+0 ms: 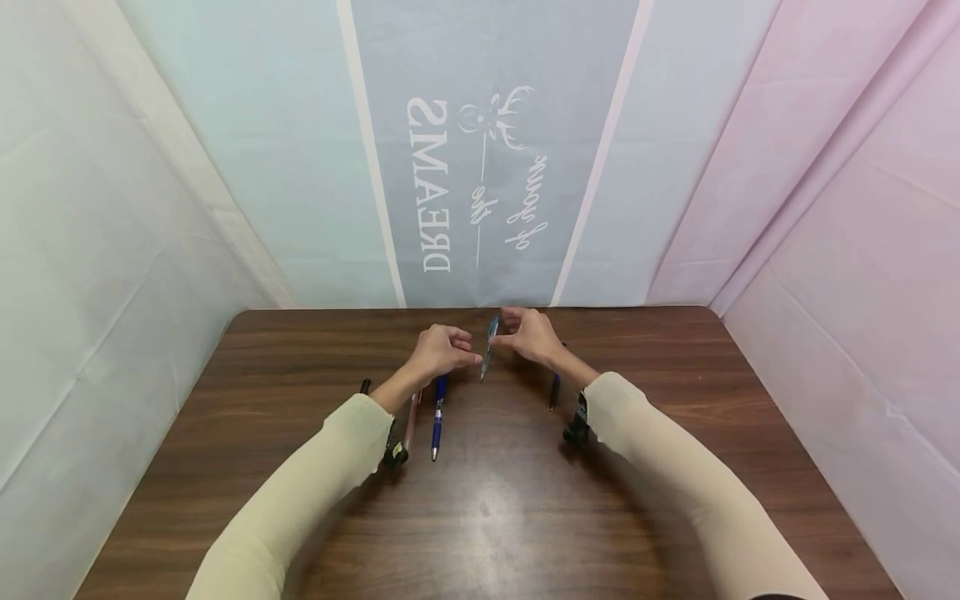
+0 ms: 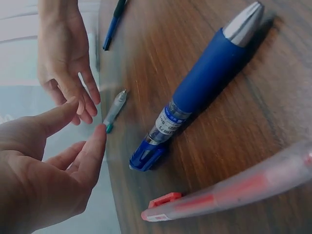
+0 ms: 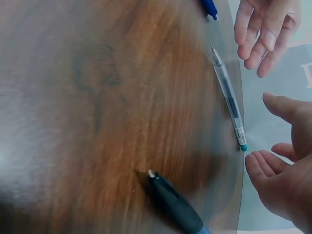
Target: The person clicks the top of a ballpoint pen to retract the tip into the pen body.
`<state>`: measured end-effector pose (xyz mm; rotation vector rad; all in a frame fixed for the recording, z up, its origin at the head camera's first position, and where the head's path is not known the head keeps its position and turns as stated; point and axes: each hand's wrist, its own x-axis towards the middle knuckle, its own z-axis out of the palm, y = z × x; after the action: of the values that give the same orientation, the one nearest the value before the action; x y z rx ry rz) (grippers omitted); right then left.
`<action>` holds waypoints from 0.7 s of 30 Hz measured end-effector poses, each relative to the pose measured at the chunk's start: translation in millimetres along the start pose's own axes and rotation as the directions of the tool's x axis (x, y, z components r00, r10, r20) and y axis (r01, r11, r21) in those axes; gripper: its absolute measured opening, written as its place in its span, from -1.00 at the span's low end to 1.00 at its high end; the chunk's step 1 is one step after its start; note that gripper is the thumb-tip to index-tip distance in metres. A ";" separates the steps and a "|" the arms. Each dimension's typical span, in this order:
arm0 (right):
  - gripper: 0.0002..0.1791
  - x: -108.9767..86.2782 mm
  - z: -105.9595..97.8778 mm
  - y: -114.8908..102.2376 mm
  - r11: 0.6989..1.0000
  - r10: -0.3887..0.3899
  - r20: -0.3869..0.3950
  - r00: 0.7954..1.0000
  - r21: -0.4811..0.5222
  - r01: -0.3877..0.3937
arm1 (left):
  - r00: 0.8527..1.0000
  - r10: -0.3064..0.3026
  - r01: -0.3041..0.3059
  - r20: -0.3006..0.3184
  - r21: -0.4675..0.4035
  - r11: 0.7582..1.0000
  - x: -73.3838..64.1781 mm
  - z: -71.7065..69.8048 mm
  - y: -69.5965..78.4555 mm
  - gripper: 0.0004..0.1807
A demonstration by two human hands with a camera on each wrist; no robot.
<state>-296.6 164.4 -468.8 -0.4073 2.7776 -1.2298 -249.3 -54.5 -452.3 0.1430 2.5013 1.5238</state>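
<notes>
A clear pen with a teal end [image 3: 228, 95] lies on the wooden table between the two hands, near the far edge. Just left of it, my left hand [image 1: 441, 350] hovers with fingers loosely extended and nothing in its grasp. On the other side is my right hand [image 1: 531, 335], thumb and fingers spread apart around nothing. In the right wrist view, a gap shows between its fingertips and the pen. Below the left hand lie a blue pen [image 2: 202, 83] and a clear pen with red inside [image 2: 234, 192]. A black-and-blue pen [image 3: 173, 202] rests beneath the right wrist.
A black-ended item [image 1: 365, 386] pokes out beside the left forearm, mostly hidden. The brown wooden table [image 1: 487, 525] meets a printed cloth [image 1: 495, 50] at its far edge. Pale cloth walls [image 1: 862, 333] stand along both sides.
</notes>
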 end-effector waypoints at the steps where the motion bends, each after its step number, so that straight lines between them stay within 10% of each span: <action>1: -0.20 1.2 0.7 0.2 1.000 0.003 0.001 1.000 0.002 -0.003 | 1.000 -0.003 0.003 -0.001 -0.003 1.000 1.2 0.9 0.0 -0.46; 21: -0.24 17.0 3.2 11.3 1.000 0.028 0.036 0.999 0.003 -0.028 | 1.000 -0.019 0.021 -0.017 0.122 0.992 8.7 16.0 3.0 -0.51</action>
<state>-314.7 164.7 -478.7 -0.3849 2.7410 -1.2086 -254.3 -37.5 -457.8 0.1242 2.6008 1.3690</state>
